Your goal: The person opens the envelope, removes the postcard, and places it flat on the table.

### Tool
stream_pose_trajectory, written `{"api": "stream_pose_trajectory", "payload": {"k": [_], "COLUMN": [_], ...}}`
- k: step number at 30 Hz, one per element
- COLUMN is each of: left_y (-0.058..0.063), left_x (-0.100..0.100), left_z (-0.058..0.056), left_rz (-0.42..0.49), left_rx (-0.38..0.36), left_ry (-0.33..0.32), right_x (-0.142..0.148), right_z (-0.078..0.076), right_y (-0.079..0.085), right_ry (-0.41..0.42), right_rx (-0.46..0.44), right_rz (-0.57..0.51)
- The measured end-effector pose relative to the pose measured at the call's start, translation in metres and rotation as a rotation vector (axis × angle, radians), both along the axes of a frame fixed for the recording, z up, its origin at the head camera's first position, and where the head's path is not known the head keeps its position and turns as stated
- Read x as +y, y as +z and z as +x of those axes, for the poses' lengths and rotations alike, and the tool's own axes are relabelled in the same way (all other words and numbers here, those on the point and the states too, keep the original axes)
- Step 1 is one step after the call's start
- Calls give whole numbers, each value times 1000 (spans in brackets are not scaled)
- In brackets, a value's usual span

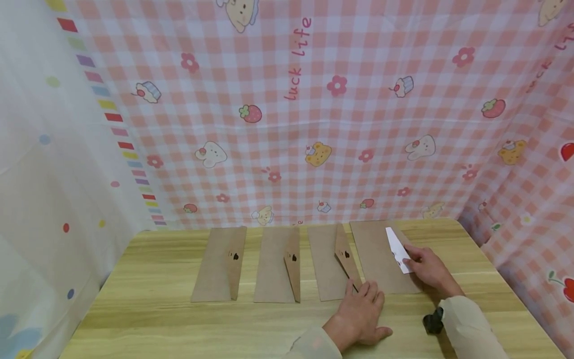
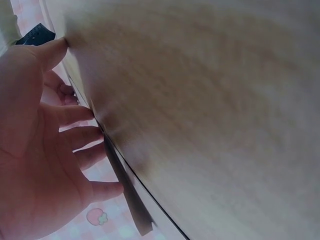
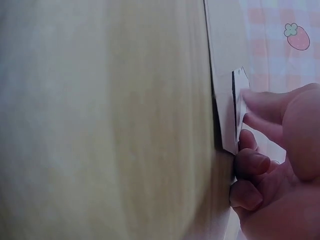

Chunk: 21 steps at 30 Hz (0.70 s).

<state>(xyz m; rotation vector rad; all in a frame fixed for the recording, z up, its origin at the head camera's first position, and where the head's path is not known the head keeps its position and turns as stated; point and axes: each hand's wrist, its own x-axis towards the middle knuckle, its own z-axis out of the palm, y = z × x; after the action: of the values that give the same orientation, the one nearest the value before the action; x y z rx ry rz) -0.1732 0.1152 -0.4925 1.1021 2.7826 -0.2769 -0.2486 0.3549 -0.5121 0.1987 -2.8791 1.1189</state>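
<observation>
My right hand [image 1: 429, 269] pinches a white, pointed piece of paper [image 1: 398, 250] over the rightmost brown envelope [image 1: 374, 264]. In the right wrist view, this white piece [image 3: 241, 97] tilts up from the brown paper, the thumb at its face and the other fingers curled by the edge. With fingers spread, my left hand [image 1: 360, 313] rests at the near end of the third envelope [image 1: 325, 271]. That envelope's pointed flap [image 1: 345, 249] carries a small dark mark and stands slightly raised. The left wrist view shows the left fingertips [image 2: 95, 134] along the table edge and a brown flap.
Two more brown envelopes lie to the left, the second [image 1: 271, 269] and the leftmost [image 1: 215, 269], with flaps along their right sides. All lie on a wood-grain table [image 1: 148, 319]. A pink checked cloth [image 1: 278, 134] hangs behind. A black device [image 1: 433, 321] sits at the right wrist.
</observation>
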Motion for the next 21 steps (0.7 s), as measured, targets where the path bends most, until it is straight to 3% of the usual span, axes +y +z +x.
{"api": "stream_pose_trajectory", "payload": {"k": [7, 21], "left_y": [0, -4], "left_x": [0, 1], "left_z": [0, -2], "left_rz": [-2, 1], "left_rx": [-6, -7], "left_ry": [8, 10], "right_x": [0, -2], "right_z": [-1, 1], "right_y": [0, 7], "right_ry": [-16, -138], "right_rx": [-19, -86], "right_rz": [12, -22]}}
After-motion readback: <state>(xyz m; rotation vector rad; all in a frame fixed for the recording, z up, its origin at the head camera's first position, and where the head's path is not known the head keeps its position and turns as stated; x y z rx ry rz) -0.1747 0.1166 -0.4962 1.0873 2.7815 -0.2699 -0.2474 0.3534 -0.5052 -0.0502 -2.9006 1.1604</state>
